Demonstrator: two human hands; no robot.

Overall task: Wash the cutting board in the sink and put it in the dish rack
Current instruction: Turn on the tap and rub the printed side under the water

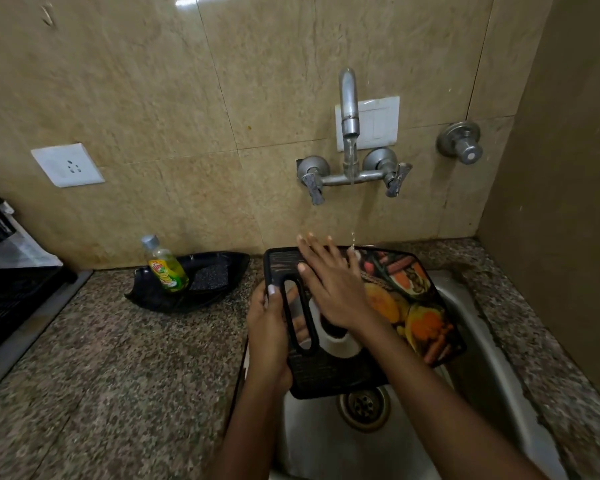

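Black cutting board with food print, tilted over steel sink

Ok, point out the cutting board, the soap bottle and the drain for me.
cutting board (426, 317): head view, on its printed food picture.
soap bottle (168, 270): head view, on its label.
drain (364, 407): head view, on the strainer holes.

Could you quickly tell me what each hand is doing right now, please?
Left hand: closed on the cutting board at its handle.
Right hand: open, flat on the board.

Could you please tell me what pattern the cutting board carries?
The cutting board, head view: black, with a colourful food print.
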